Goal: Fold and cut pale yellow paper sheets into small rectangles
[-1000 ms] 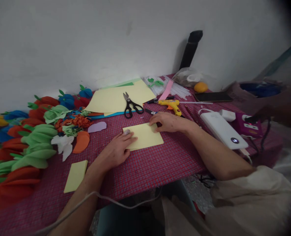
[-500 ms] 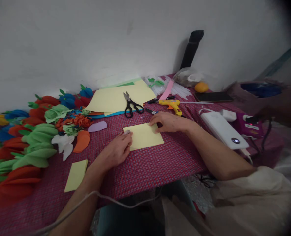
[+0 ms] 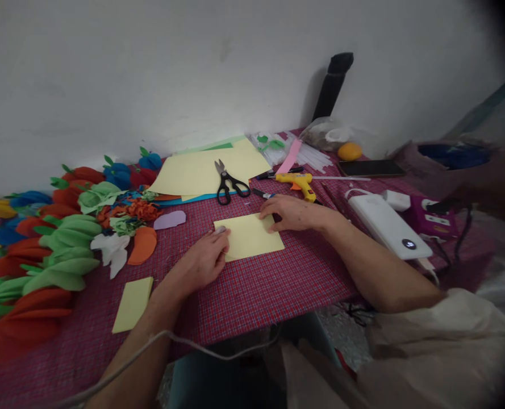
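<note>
A pale yellow paper sheet [image 3: 252,236] lies flat on the checked red cloth. At its left edge my left hand [image 3: 205,253] has its fingers bent and pressed together over the paper; a small greyish thing by the fingertips is too small to name. My right hand [image 3: 292,213] rests on the upper right part of the sheet, thumb and fingers apart and curved. Black-handled scissors [image 3: 230,184] lie behind the sheet on larger yellow papers [image 3: 205,167]. A smaller yellow piece [image 3: 132,305] sits beside my left forearm.
Colourful paper or felt shapes [image 3: 65,244] crowd the left side. A yellow glue gun [image 3: 299,183], a phone [image 3: 371,168], an orange fruit [image 3: 349,151], a white power bank [image 3: 386,224] and a purple socket block [image 3: 433,218] are at the right. A cable [image 3: 218,357] crosses in front.
</note>
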The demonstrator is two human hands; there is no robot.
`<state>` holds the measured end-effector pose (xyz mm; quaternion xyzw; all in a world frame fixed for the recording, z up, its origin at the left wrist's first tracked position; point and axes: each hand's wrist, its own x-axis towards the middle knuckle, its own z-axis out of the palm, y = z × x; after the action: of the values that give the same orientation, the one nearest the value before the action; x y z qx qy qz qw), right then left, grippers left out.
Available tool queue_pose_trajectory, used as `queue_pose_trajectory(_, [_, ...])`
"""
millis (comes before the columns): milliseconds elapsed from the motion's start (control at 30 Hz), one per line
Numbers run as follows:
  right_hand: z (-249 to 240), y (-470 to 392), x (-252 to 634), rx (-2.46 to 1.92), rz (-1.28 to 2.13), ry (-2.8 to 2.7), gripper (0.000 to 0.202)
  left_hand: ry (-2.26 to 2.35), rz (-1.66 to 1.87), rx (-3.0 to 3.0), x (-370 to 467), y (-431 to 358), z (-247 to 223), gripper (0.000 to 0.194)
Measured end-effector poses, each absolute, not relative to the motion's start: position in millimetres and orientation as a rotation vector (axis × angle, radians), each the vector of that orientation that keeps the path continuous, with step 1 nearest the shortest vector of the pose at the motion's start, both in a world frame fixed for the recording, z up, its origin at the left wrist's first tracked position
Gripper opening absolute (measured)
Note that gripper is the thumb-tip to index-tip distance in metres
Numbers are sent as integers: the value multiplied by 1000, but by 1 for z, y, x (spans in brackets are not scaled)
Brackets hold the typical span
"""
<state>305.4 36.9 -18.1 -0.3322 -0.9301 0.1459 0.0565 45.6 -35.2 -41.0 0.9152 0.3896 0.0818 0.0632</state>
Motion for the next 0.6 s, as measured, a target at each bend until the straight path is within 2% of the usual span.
queue_pose_trajectory(600, [-22,39,307,-984,392,-2830,35,1252,76,2934,46,-52,-24,16])
